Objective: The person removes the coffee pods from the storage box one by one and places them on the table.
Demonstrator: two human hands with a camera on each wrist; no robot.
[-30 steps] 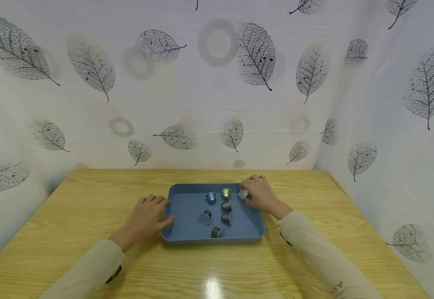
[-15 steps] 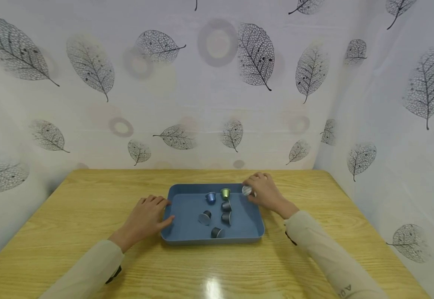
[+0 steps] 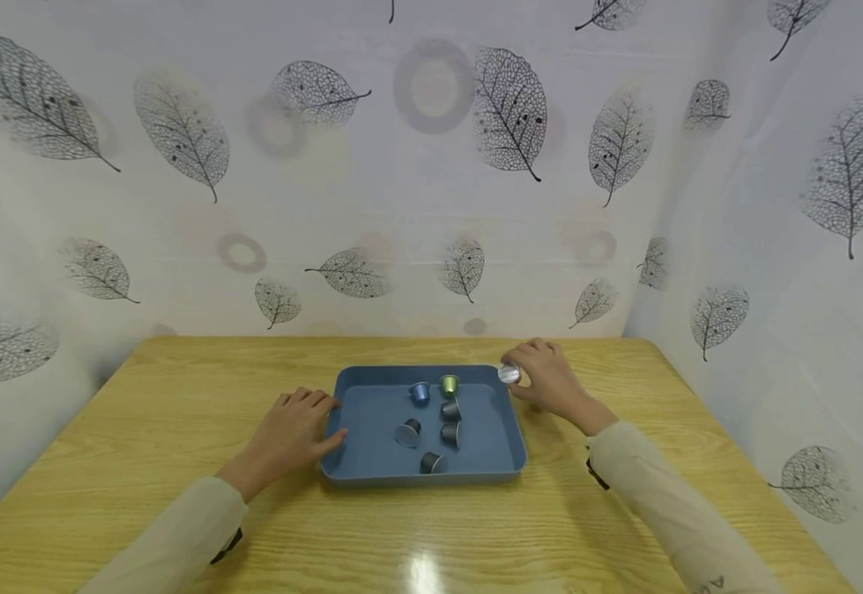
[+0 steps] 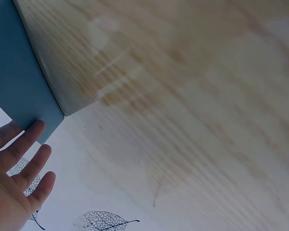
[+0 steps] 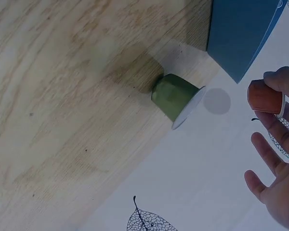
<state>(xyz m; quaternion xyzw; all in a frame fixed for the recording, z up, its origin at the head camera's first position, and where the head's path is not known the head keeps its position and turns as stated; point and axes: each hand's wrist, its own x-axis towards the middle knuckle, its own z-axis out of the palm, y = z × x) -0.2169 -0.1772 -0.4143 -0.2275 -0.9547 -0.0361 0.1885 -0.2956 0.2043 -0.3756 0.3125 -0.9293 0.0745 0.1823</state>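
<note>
- An orange capsule (image 5: 265, 96) is pinched in the grip of the right hand (image 3: 548, 381), at the upper right corner of the tray (image 3: 363, 429) in the head view; whether it is over or beyond the rim cannot be told.
- By the left hand (image 3: 288, 429), fingers extended, the tray's left side is merely touched; if the opposite rim is bumped, the tray could be shifted.
- The tapered capsule could be squeezed out of the fingertips if it is pressed too hard.
- A fallen green capsule (image 5: 174, 97), seen on the worktop (image 3: 372, 536) at the centre of the right wrist view, could be struck by a lowered hand and rolled off the edge.
- If the tray is tilted, the blue capsule (image 3: 420, 393) and the dark capsule (image 3: 433, 463) lying inside could be set rolling.
- Little depth is left between the tray and the worktop's far edge, backed by the patterned curtain (image 3: 402, 206); more open room is offered at frame right, beside the tray.
</note>
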